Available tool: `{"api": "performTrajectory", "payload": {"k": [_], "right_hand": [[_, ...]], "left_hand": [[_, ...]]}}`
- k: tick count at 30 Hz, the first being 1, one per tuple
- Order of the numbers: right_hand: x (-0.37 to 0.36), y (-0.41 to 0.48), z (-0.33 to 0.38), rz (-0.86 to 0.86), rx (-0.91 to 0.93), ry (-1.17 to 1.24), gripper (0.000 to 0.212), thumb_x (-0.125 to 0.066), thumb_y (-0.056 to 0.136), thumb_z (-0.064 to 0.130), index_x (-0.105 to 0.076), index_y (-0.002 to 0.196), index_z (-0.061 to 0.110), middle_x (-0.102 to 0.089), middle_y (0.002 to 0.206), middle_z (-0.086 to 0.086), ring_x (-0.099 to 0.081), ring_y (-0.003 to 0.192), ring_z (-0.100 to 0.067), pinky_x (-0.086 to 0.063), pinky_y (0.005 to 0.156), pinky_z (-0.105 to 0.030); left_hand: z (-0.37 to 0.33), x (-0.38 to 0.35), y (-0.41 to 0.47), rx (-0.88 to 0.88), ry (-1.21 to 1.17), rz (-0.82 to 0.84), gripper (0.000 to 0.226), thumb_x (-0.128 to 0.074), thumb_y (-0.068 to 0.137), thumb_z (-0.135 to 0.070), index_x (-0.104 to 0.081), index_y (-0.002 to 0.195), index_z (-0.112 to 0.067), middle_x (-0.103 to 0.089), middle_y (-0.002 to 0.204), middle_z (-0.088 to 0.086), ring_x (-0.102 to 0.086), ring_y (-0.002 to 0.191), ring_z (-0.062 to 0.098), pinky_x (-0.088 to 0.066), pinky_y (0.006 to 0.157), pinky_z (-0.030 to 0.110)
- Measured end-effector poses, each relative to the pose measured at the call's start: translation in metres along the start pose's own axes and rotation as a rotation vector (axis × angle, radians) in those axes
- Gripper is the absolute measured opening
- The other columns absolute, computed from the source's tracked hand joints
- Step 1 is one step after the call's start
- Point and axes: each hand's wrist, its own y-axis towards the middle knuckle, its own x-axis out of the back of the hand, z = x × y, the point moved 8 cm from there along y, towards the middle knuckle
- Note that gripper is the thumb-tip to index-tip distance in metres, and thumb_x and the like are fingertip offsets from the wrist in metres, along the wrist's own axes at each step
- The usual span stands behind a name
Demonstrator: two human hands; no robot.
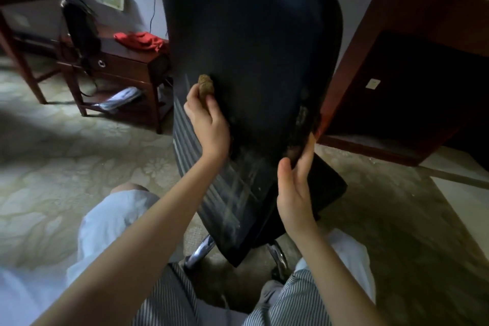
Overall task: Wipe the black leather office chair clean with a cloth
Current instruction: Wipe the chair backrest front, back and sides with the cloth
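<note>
Left grip (206,119) clenched round balled cloth (206,86), pressing it onto chair back (251,34); right grip (295,188) released, flat fingers (307,151) bracing its edge, presumably to stop swivel.

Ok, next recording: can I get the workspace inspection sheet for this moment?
Surface: chair back, black, with pale dusty streaks low down.
Job's things: brown cloth pressed against the chair back.
Clutter: red fabric on a small wooden table; black bag beside it.
Grippers: left hand grips the cloth; right hand rests straight fingers on the chair's edge.
Cables: black cable hanging down the wall.
Surroundings: patterned carpet, wooden desk.
</note>
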Motion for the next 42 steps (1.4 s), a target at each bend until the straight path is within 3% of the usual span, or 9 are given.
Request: {"api": "performTrajectory", "payload": {"k": [4,8,11,15,24,28,32,37,42], "right_hand": [[-0.020,0.005,-0.006,0.009,-0.018,-0.010,0.049,-0.031,0.091,0.050,-0.009,0.132,0.064,-0.003,0.158,0.005,-0.007,0.145,-0.009,-0.017,0.118,-0.043],[-0.041,0.011,-0.002,0.050,0.008,-0.022,0.045,-0.034,0.089,0.063,-0.011,0.126,0.075,0.000,0.158,0.006,0.001,0.146,-0.016,-0.014,0.116,-0.053],[-0.050,0.013,-0.002,0.061,0.019,-0.030,0.047,-0.034,0.083,0.074,-0.012,0.124,0.076,-0.003,0.158,0.004,-0.002,0.146,-0.017,-0.015,0.115,-0.054],[-0.048,0.016,0.002,0.096,0.030,-0.023,0.045,-0.038,0.083,0.072,-0.018,0.123,0.075,-0.008,0.157,0.004,-0.008,0.145,-0.013,-0.019,0.116,-0.050],[-0.056,0.019,-0.002,0.202,-0.018,-0.160,0.061,-0.042,0.093,0.032,-0.010,0.124,0.074,0.003,0.155,0.022,0.003,0.143,-0.001,-0.009,0.119,-0.037],[-0.058,0.020,-0.006,0.182,-0.008,-0.207,0.057,-0.042,0.098,0.021,-0.013,0.130,0.058,0.004,0.145,0.035,0.005,0.143,0.000,-0.006,0.113,-0.023],[-0.055,0.021,-0.005,0.174,-0.002,-0.226,0.057,-0.041,0.094,0.027,-0.011,0.133,0.055,-0.002,0.156,0.018,0.001,0.144,-0.003,-0.009,0.118,-0.032],[-0.050,0.022,-0.003,0.204,-0.061,-0.131,0.056,-0.039,0.091,0.030,-0.023,0.125,0.071,-0.010,0.156,0.018,-0.007,0.142,0.002,-0.015,0.119,-0.041],[-0.043,0.023,-0.001,0.193,-0.042,-0.117,0.046,-0.033,0.094,0.031,-0.025,0.132,0.055,-0.013,0.156,0.015,-0.012,0.141,0.004,-0.016,0.119,-0.035]], "left_hand": [[-0.009,0.007,-0.014,-0.045,-0.013,0.041,0.037,-0.038,0.096,-0.017,-0.041,0.130,-0.002,-0.039,0.116,0.005,-0.040,0.101,-0.006,-0.024,0.091,0.000],[-0.024,0.019,-0.057,-0.146,-0.066,0.125,0.028,-0.036,0.096,-0.024,-0.041,0.123,-0.018,-0.042,0.113,-0.006,-0.042,0.106,-0.005,-0.032,0.092,0.009],[-0.030,0.028,-0.080,-0.210,-0.076,0.169,0.026,-0.036,0.094,-0.025,-0.042,0.118,-0.020,-0.046,0.110,0.007,-0.048,0.102,0.012,-0.038,0.088,0.017],[-0.035,0.026,-0.063,-0.281,-0.075,0.197,0.024,-0.036,0.093,-0.023,-0.041,0.117,-0.022,-0.048,0.107,0.008,-0.050,0.097,0.015,-0.040,0.087,0.023],[0.015,0.024,0.005,0.019,-0.022,0.119,0.040,-0.036,0.091,-0.040,-0.045,0.122,-0.016,-0.050,0.119,0.009,-0.048,0.113,0.020,-0.038,0.101,0.044],[0.051,0.036,-0.022,0.292,-0.020,0.107,0.034,-0.037,0.095,-0.030,-0.046,0.123,-0.014,-0.049,0.116,0.007,-0.049,0.107,0.016,-0.039,0.093,0.026],[0.049,0.045,-0.064,0.450,0.011,0.111,0.028,-0.034,0.101,-0.023,-0.043,0.127,-0.018,-0.045,0.121,0.006,-0.043,0.088,-0.003,-0.032,0.081,0.020],[-0.014,0.038,-0.067,0.309,-0.052,0.060,0.026,-0.034,0.100,-0.024,-0.043,0.125,-0.023,-0.043,0.114,-0.003,-0.041,0.090,-0.011,-0.032,0.078,0.016],[-0.045,0.035,-0.060,0.138,-0.042,-0.054,0.026,-0.039,0.099,-0.020,-0.048,0.123,-0.019,-0.045,0.105,-0.007,-0.045,0.087,-0.011,-0.034,0.075,0.003]]}}
